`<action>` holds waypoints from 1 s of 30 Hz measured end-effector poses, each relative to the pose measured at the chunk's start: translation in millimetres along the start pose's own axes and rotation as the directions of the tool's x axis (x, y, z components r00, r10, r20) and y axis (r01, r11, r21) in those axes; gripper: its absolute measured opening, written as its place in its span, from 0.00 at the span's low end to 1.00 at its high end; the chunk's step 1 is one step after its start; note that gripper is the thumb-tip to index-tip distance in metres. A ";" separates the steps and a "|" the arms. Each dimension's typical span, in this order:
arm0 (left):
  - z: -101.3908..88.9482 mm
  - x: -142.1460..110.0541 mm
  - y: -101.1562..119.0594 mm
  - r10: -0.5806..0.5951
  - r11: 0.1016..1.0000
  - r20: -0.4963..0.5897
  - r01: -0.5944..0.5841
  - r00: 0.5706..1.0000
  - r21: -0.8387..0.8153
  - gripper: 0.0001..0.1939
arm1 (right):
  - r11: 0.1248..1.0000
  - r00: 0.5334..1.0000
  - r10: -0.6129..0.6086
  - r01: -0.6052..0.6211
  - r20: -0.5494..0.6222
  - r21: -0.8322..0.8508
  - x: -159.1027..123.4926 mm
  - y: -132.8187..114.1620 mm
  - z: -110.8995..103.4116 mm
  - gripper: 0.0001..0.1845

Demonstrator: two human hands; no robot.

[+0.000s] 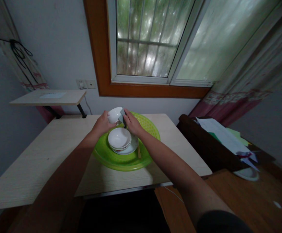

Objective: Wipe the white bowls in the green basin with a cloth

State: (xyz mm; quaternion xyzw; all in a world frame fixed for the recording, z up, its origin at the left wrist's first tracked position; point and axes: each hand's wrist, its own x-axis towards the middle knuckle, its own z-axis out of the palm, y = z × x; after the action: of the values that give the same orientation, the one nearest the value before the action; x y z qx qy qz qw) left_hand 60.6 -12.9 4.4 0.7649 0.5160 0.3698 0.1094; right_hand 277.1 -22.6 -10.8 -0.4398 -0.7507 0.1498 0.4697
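My left hand (103,123) is closed on the left rim of a white bowl (114,113), which it holds tilted above a round green plastic tray (121,166). At the bowl's right side, my right hand (132,123) is closed on a grey-blue cloth (123,116) that touches the bowl. Below my hands stand several stacked white bowls (119,138) on a white plate (130,149), all on the green tray. Light wooden sticks, perhaps chopsticks (139,152), lie by the plate's right edge, partly hidden by my right forearm.
The tray rests on a pale wooden table (180,145). A small raised shelf (48,98) stands at the back left, near wall sockets (86,84). Beyond the table is a window (148,38). To the right, papers (221,132) lie on a dark brown piece of furniture (194,139).
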 end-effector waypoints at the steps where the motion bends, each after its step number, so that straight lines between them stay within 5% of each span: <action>1: 0.1 0.0 -0.3 -0.003 1.000 0.003 0.003 1.000 0.003 0.30 | 1.000 1.000 -0.011 0.011 0.000 -0.005 -0.3 -1.0 -0.5 0.39; 16: -0.1 0.6 -4.1 0.129 0.992 0.070 -0.130 0.989 0.009 0.26 | 0.870 0.905 -0.337 0.405 0.260 -0.280 -8.5 -41.6 -1.5 0.25; 23: -1.0 -0.3 1.3 0.091 0.995 0.073 -0.093 0.993 0.021 0.26 | 0.882 0.922 -0.314 0.372 0.227 -0.289 -7.2 -39.7 -0.3 0.27; 30: -0.6 -0.9 2.2 0.066 0.996 0.062 -0.069 0.996 0.049 0.27 | 0.965 0.980 -0.184 0.195 0.077 -0.178 -2.3 -22.5 -0.6 0.32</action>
State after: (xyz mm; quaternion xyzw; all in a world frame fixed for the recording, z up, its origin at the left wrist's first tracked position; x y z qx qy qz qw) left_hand 61.5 -14.7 5.6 0.7953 0.4956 0.3365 0.0927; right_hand 266.3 -37.3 2.6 -0.4029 -0.8136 0.0470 0.4166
